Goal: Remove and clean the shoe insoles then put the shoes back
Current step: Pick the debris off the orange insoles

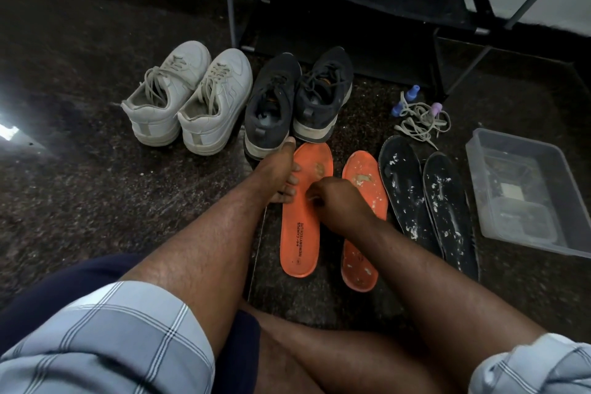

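Observation:
Two orange insoles lie on the dark floor. My left hand (278,176) presses its fingertips on the left edge of the left orange insole (300,233), thumb pointing toward the black shoes (300,99). My right hand (335,198) is curled into a fist over the middle of that insole, knuckles up and fingertips down at its surface. I cannot tell whether it pinches anything. The right orange insole (361,253) carries pale crusty dirt. Beside it lie two black insoles (428,201) flecked with white. A pair of white sneakers (188,96) stands left of the black pair.
A clear plastic tub (524,192) sits at the right. Loose laces and small blue and purple pieces (419,115) lie behind the black insoles. A black shoe rack (351,9) stands behind the shoes. My leg (319,358) lies along the bottom.

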`<state>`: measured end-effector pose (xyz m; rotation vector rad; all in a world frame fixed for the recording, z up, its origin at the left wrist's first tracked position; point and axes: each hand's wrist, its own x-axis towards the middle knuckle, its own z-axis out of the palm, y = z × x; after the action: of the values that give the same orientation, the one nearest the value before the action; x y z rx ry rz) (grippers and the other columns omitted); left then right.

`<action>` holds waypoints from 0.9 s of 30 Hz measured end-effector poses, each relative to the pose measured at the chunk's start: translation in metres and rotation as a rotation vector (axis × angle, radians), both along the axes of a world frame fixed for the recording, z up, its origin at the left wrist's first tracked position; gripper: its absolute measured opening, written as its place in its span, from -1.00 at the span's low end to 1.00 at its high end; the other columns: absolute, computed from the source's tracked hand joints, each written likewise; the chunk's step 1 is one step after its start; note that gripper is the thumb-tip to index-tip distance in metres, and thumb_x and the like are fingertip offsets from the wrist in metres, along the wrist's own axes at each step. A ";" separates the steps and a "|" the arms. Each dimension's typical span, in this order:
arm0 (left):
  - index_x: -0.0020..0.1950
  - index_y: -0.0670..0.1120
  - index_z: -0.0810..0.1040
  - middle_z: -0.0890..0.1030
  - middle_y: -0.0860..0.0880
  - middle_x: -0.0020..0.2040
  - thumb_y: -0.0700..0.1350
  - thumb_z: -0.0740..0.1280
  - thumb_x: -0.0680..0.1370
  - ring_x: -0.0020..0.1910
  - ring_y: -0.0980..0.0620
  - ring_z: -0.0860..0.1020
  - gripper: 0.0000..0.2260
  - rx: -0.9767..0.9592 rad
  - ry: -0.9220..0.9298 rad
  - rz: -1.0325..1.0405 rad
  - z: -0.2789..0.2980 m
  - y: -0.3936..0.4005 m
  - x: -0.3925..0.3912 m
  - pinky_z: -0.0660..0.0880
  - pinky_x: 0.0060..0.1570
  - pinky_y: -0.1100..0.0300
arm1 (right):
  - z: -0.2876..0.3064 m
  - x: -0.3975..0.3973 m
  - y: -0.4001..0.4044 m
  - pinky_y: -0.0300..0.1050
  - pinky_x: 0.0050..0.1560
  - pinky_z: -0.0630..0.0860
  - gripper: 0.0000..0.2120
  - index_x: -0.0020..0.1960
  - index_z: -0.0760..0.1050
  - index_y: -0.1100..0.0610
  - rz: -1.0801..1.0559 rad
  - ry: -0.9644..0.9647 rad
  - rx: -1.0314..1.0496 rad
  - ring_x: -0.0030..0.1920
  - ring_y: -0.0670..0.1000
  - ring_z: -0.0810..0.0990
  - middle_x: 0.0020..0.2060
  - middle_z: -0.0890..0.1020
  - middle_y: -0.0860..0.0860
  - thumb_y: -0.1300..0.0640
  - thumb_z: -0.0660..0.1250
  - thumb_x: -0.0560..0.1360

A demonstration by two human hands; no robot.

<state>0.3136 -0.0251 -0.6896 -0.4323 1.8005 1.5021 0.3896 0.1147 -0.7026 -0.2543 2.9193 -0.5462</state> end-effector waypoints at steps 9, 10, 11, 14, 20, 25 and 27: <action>0.18 -0.17 0.57 0.55 -0.12 -0.10 0.40 -0.01 0.58 -0.28 -0.04 0.52 -0.30 0.006 -0.008 0.006 -0.001 0.000 -0.001 0.58 -0.11 0.05 | -0.008 -0.019 0.014 -0.12 0.03 0.48 -0.81 0.02 0.64 0.13 -0.236 0.141 -0.022 -0.01 0.11 0.61 -0.03 0.66 0.11 0.23 0.28 0.50; 0.19 -0.17 0.56 0.55 -0.12 -0.10 0.40 -0.01 0.58 -0.27 -0.05 0.52 -0.30 0.007 -0.013 0.004 -0.001 0.000 -0.001 0.58 -0.10 0.04 | -0.009 -0.017 0.010 -0.09 0.01 0.49 -0.81 0.00 0.64 0.13 -0.198 0.131 -0.003 -0.03 0.12 0.61 -0.04 0.67 0.12 0.25 0.28 0.49; 0.19 -0.18 0.56 0.55 -0.13 -0.09 0.40 -0.01 0.58 -0.27 -0.05 0.52 -0.30 0.009 -0.017 0.003 -0.001 0.000 -0.002 0.58 -0.09 0.04 | -0.007 -0.015 0.005 -0.06 0.00 0.51 -0.81 -0.02 0.64 0.14 -0.140 0.120 0.000 -0.04 0.13 0.61 -0.06 0.67 0.12 0.27 0.28 0.47; 0.18 -0.17 0.56 0.55 -0.15 -0.05 0.41 -0.02 0.58 -0.22 -0.09 0.55 -0.29 0.011 -0.029 0.003 -0.002 -0.001 -0.003 0.58 -0.09 0.03 | 0.001 -0.012 -0.004 -0.07 0.03 0.52 -0.80 -0.03 0.66 0.12 -0.007 0.066 -0.092 -0.04 0.07 0.64 -0.06 0.70 0.07 0.27 0.31 0.43; 0.18 -0.17 0.56 0.55 -0.13 -0.10 0.40 -0.02 0.58 -0.27 -0.06 0.53 -0.30 0.015 -0.021 0.014 -0.002 0.000 -0.002 0.57 -0.17 0.07 | -0.006 -0.022 -0.006 0.00 -0.03 0.52 -0.81 -0.05 0.65 0.12 -0.112 0.109 -0.046 -0.07 0.12 0.62 -0.10 0.68 0.08 0.25 0.28 0.44; 0.20 -0.13 0.52 0.59 -0.15 -0.08 0.40 0.00 0.58 -0.23 -0.09 0.54 -0.34 0.008 -0.023 0.016 -0.003 0.001 -0.003 0.58 -0.12 0.02 | 0.010 -0.031 -0.011 -0.11 -0.03 0.50 -0.84 -0.08 0.66 0.08 -0.074 0.047 -0.133 -0.06 0.04 0.65 -0.10 0.71 0.02 0.23 0.33 0.43; 0.26 -0.08 0.49 0.58 -0.15 -0.09 0.42 0.02 0.57 -0.24 -0.09 0.55 -0.36 0.004 -0.019 0.037 -0.004 0.001 -0.003 0.60 -0.16 0.02 | 0.010 -0.047 -0.005 -0.13 -0.05 0.45 -0.86 -0.09 0.65 0.10 -0.181 0.111 -0.141 -0.07 0.06 0.64 -0.12 0.70 0.04 0.22 0.34 0.42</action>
<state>0.3107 -0.0240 -0.6934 -0.4789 1.7837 1.5221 0.3424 0.1098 -0.6922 -0.0383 3.0339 -0.7913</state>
